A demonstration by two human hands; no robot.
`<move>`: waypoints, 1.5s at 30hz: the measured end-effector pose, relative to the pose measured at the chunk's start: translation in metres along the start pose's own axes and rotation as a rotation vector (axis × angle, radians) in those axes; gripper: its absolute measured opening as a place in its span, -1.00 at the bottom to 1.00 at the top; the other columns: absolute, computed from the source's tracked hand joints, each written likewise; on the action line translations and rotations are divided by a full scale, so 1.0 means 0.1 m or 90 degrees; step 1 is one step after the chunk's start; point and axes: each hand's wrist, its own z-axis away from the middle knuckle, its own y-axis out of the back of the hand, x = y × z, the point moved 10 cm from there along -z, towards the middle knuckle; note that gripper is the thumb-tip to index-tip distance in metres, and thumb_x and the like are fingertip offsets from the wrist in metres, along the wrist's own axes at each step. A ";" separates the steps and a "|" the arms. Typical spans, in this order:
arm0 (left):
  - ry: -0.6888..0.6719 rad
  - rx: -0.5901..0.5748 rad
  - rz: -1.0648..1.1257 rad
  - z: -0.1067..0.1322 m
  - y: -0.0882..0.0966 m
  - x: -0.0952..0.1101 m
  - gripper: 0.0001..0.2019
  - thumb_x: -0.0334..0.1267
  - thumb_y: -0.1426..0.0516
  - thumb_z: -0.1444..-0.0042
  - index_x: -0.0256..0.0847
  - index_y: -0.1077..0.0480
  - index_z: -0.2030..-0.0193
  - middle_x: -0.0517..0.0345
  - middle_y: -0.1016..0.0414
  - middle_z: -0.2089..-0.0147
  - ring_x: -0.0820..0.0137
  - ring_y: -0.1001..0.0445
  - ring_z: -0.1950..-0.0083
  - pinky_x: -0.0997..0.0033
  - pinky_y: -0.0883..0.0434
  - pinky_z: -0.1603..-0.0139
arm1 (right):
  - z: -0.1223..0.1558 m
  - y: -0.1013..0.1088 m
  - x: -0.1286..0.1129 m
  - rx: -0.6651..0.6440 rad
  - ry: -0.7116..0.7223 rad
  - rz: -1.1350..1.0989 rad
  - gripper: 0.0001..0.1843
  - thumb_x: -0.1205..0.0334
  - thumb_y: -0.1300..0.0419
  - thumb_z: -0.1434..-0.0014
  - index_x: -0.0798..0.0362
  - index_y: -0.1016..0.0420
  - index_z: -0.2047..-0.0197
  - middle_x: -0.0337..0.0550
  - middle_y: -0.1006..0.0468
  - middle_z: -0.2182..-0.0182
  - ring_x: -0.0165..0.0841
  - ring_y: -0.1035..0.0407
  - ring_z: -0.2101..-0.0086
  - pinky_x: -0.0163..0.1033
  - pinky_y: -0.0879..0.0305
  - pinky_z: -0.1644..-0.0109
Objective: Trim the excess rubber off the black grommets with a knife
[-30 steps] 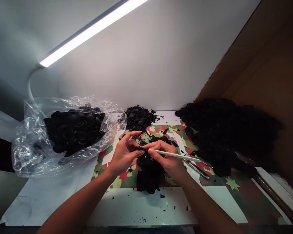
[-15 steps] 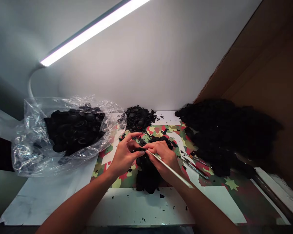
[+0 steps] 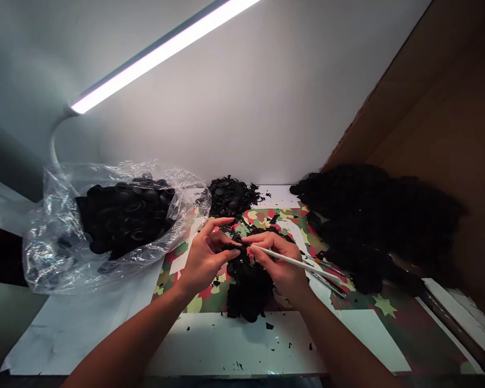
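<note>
My left hand (image 3: 207,254) pinches a small black rubber-like piece (image 3: 236,246) between thumb and fingers, its index finger stretched out above. Close beside it, my right hand (image 3: 278,260) grips a thin white stick-like tool (image 3: 295,261). The tool's tip meets the black piece, and its shaft slants down to the right over the forearm side. Below both hands lies a heap of black pieces (image 3: 246,296) on a camouflage-patterned sheet (image 3: 200,304). The exact shape of the held piece is hidden by my fingers.
A clear plastic bag (image 3: 48,258) full of black round parts (image 3: 129,215) lies at the left. A scrap pile (image 3: 232,195) is at the back, and a large black pile (image 3: 359,215) at the right. Metal tweezers (image 3: 327,283) lie near it. A lamp (image 3: 165,54) hangs above.
The white tool has swung to a flatter angle, its rear end moving right and up. My right hand has shifted slightly right and turned; the left hand is nearly still.
</note>
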 end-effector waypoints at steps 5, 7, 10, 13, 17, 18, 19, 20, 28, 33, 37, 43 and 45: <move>-0.001 -0.008 -0.044 0.01 -0.01 0.00 -0.42 -0.45 -0.33 0.03 -0.18 -0.35 -0.17 0.24 -0.53 0.40 0.44 -0.47 0.35 0.48 -0.37 0.27 | 0.04 -0.10 -0.10 -0.067 0.044 0.007 -0.85 0.19 -0.19 -0.34 -0.02 -0.55 0.27 -0.11 -0.66 0.08 -0.25 -0.54 0.10 -0.14 -0.41 0.00; 0.002 -0.008 -0.048 0.01 0.00 -0.02 -0.42 -0.45 -0.33 0.03 -0.17 -0.36 -0.16 0.26 -0.51 0.41 0.45 -0.45 0.36 0.48 -0.35 0.29 | 0.03 -0.11 -0.08 -0.076 0.041 0.002 -0.84 0.18 -0.19 -0.34 -0.02 -0.55 0.28 -0.11 -0.66 0.09 -0.25 -0.54 0.12 -0.14 -0.42 0.01; 0.007 -0.014 -0.049 0.00 -0.01 -0.04 -0.43 -0.44 -0.33 0.03 -0.18 -0.36 -0.16 0.24 -0.51 0.40 0.44 -0.45 0.37 0.47 -0.35 0.29 | 0.02 -0.11 -0.06 -0.085 0.037 0.002 -0.84 0.19 -0.21 -0.33 -0.01 -0.55 0.29 -0.09 -0.66 0.09 -0.24 -0.54 0.12 -0.13 -0.42 0.01; 0.014 -0.017 -0.048 -0.01 -0.01 -0.05 -0.43 -0.42 -0.34 0.03 -0.18 -0.36 -0.16 0.22 -0.53 0.39 0.43 -0.46 0.37 0.47 -0.35 0.30 | 0.01 -0.12 -0.05 -0.094 0.037 0.011 -0.85 0.19 -0.21 -0.33 0.00 -0.55 0.28 -0.08 -0.67 0.09 -0.23 -0.55 0.12 -0.12 -0.43 0.02; 0.020 -0.015 -0.047 -0.01 -0.01 -0.05 -0.43 -0.42 -0.34 0.03 -0.17 -0.36 -0.16 0.22 -0.54 0.39 0.44 -0.46 0.36 0.47 -0.35 0.30 | 0.02 -0.12 -0.10 -0.091 0.058 0.040 -0.86 0.22 -0.19 -0.34 -0.02 -0.54 0.27 -0.12 -0.67 0.11 -0.26 -0.55 0.14 -0.15 -0.43 0.04; 0.021 -0.015 -0.045 0.00 -0.01 -0.05 -0.42 -0.42 -0.34 0.03 -0.17 -0.36 -0.16 0.22 -0.54 0.39 0.44 -0.45 0.36 0.47 -0.35 0.30 | 0.02 -0.11 -0.11 -0.087 0.064 0.051 -0.87 0.22 -0.19 -0.34 -0.03 -0.53 0.27 -0.13 -0.67 0.11 -0.26 -0.55 0.14 -0.15 -0.43 0.05; 0.023 -0.015 -0.041 0.00 -0.01 -0.06 -0.42 -0.42 -0.34 0.03 -0.17 -0.36 -0.16 0.22 -0.53 0.39 0.44 -0.45 0.37 0.47 -0.34 0.31 | 0.02 -0.11 -0.12 -0.083 0.070 0.063 -0.87 0.23 -0.19 -0.34 -0.04 -0.52 0.28 -0.14 -0.67 0.12 -0.26 -0.55 0.15 -0.14 -0.42 0.05; 0.024 -0.015 -0.037 0.00 -0.02 -0.06 -0.42 -0.42 -0.34 0.04 -0.17 -0.37 -0.16 0.23 -0.53 0.40 0.44 -0.45 0.38 0.47 -0.34 0.32 | 0.03 -0.11 -0.14 -0.078 0.078 0.076 -0.86 0.24 -0.18 -0.33 -0.04 -0.51 0.29 -0.14 -0.67 0.13 -0.26 -0.55 0.16 -0.13 -0.42 0.05; 0.026 0.005 -0.038 0.02 -0.02 -0.11 -0.47 -0.40 -0.35 0.04 -0.19 -0.39 -0.12 0.35 -0.38 0.50 0.50 -0.36 0.46 0.52 -0.31 0.38 | 0.08 -0.18 -0.31 -0.027 0.168 0.192 -0.85 0.33 -0.14 -0.33 -0.07 -0.47 0.27 -0.16 -0.67 0.16 -0.24 -0.51 0.17 -0.06 -0.36 0.00; 0.030 -0.015 -0.032 0.04 -0.06 -0.08 -0.43 -0.39 -0.36 0.04 -0.18 -0.39 -0.16 0.28 -0.47 0.45 0.43 -0.47 0.39 0.48 -0.36 0.33 | 0.04 -0.11 -0.17 0.022 0.116 0.243 -0.83 0.26 -0.09 -0.36 -0.07 -0.50 0.24 -0.12 -0.66 0.19 -0.22 -0.51 0.19 -0.07 -0.38 0.02; 0.022 -0.024 -0.008 0.04 -0.07 -0.04 -0.41 -0.40 -0.37 0.05 -0.17 -0.38 -0.17 0.21 -0.57 0.39 0.36 -0.56 0.28 0.46 -0.41 0.25 | 0.00 0.03 0.01 0.048 0.021 0.187 -0.85 0.19 -0.15 -0.34 -0.05 -0.52 0.25 -0.14 -0.68 0.18 -0.22 -0.54 0.19 -0.13 -0.43 0.10; -0.023 -0.031 0.017 0.01 -0.06 0.02 -0.41 -0.46 -0.37 0.04 -0.17 -0.35 -0.14 0.07 -0.68 0.20 0.28 -0.61 0.11 0.35 -0.45 0.07 | -0.01 0.14 0.12 0.085 -0.051 0.105 -0.80 0.06 -0.21 -0.30 -0.04 -0.52 0.30 -0.15 -0.69 0.21 -0.24 -0.56 0.24 -0.19 -0.41 0.18; -0.053 -0.034 0.015 0.00 -0.06 0.06 -0.38 -0.48 -0.38 0.06 -0.15 -0.33 -0.16 0.04 -0.67 0.09 0.27 -0.59 0.02 0.32 -0.43 -0.03 | -0.02 0.19 0.21 0.101 -0.080 0.101 -0.77 0.02 -0.20 -0.30 -0.03 -0.51 0.29 -0.18 -0.67 0.33 -0.27 -0.53 0.33 -0.21 -0.37 0.25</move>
